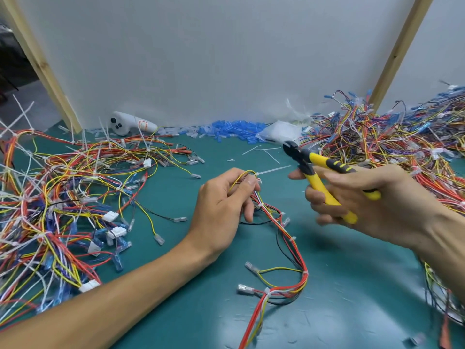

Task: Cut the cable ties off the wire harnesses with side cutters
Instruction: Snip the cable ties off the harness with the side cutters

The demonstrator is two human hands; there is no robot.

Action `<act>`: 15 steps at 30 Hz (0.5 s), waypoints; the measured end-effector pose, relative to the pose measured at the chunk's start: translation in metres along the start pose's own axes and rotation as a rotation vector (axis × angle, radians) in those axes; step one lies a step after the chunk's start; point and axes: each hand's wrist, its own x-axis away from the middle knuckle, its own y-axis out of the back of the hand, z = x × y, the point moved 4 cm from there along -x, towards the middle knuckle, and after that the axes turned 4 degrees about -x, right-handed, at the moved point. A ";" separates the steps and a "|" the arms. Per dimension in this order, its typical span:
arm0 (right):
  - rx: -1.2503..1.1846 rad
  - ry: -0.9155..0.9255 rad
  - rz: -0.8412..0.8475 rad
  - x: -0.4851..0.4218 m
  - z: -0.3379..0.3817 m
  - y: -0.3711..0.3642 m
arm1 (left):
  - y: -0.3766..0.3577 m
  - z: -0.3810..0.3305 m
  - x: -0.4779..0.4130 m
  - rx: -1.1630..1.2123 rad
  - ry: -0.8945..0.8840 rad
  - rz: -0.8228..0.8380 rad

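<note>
Left hand (226, 197): fingers and thumb curled, pinching the upper end of a red, yellow, white and black wire harness (284, 238) above the table.
White plastic cable tie (274, 170): wrapped on the harness just beside the left fingertips, its tail pointing right toward the cutters.
Harness body: trails down from the left hand and loops across the teal table mat (352, 311).
Right hand (372, 205): fingers wrapped round both handles of the yellow-and-black side cutters (327, 180).
Cutter head: black, raised up and left, apart from the tie; whether the blades are parted cannot be told.
Left pile of multicoloured harnesses (63, 197): many white ties attached.
Right pile of harnesses (390, 142): behind the right hand.
Rear edge: heap of blue plastic sleeves (234, 129) and white handheld controller (130, 125).
</note>
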 end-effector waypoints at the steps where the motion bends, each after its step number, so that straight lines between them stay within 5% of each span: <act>1: -0.003 0.059 -0.005 -0.003 0.003 0.001 | 0.000 0.000 0.000 0.000 0.001 0.001; 7: 0.045 0.163 0.108 -0.008 0.001 -0.007 | 0.001 -0.002 0.001 -0.002 -0.020 -0.006; 12: 0.433 0.333 -0.180 -0.010 0.003 0.002 | 0.002 -0.009 0.005 0.016 -0.107 -0.062; 15: 0.674 0.368 -0.167 -0.007 0.002 -0.007 | 0.003 -0.014 0.009 0.042 -0.157 -0.090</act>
